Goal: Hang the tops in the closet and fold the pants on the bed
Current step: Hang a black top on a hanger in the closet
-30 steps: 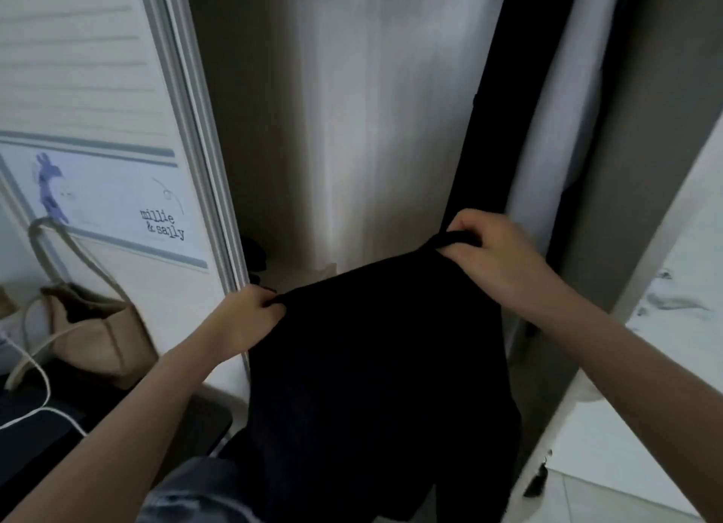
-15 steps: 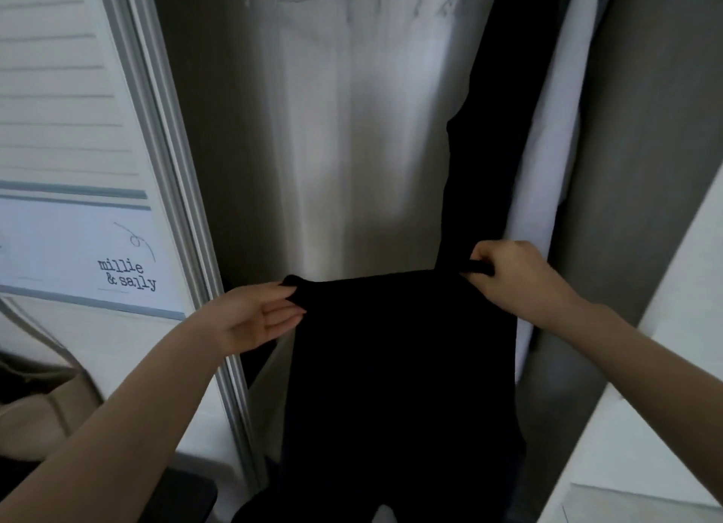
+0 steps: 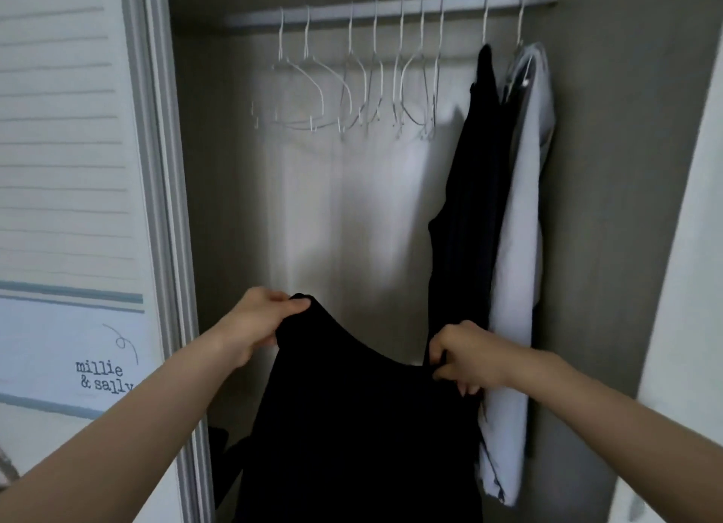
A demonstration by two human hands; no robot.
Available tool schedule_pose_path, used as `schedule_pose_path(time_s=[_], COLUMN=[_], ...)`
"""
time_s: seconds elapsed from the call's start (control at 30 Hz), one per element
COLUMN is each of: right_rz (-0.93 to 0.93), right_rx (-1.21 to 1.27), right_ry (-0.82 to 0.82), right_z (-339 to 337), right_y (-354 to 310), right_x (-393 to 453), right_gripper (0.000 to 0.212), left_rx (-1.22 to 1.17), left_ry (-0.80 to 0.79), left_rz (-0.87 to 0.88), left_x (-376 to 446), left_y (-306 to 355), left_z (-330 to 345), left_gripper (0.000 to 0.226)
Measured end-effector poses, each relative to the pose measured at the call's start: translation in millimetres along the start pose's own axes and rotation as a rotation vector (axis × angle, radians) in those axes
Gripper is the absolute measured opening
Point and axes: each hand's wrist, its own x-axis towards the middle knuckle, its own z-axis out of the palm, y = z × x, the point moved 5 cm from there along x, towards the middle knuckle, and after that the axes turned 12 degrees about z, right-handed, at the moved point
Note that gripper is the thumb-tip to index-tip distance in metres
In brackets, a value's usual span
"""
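Observation:
I hold a black garment (image 3: 352,424) spread out in front of the open closet. My left hand (image 3: 256,328) grips its upper left corner and my right hand (image 3: 467,356) grips its upper right corner. The cloth hangs down between my arms out of the frame. Above, a closet rod (image 3: 391,11) carries several bare white hangers (image 3: 352,88). At the rod's right end a dark garment (image 3: 469,193) and a pale one (image 3: 522,225) hang on hangers.
A sliding closet door (image 3: 70,209) with a printed label stands at the left, its grey frame (image 3: 164,209) beside my left hand. The closet's grey side wall (image 3: 610,209) is at the right. A white surface (image 3: 696,287) fills the far right edge.
The view has tilted upward, bringing the rod and hangers into sight. Both hands have lifted the black garment higher and kept hold of its top corners.

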Motion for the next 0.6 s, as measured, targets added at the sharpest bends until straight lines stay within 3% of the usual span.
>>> schedule_pose_path(time_s=[0.13, 0.2, 0.43, 0.6], right_rz=[0.049, 0.064, 0.024, 0.162], right_rx=[0.049, 0.082, 0.193, 0.459], right_ry=[-0.124, -0.08, 0.605, 0.756], right_z=[-34.9, -62.5, -176.9, -239.9], right_y=[-27.8, -39.1, -54.2, -39.8], right_x=[7.6, 11.3, 25.9, 43.8], right_gripper=[0.02, 0.021, 0.032, 0.029], left_rx=[0.077, 0.077, 0.266, 0.351], left_ry=[0.161, 0.212, 0.287, 0.285], left_rz=[0.159, 0.193, 0.268, 0.275], left_x=[26.4, 40.2, 66.2, 73.9], left_y=[35.0, 45.9, 54.0, 60.3], left_z=[-7.7, -12.0, -3.5, -2.5], left_gripper=[0.019, 0.025, 0.035, 0.033])
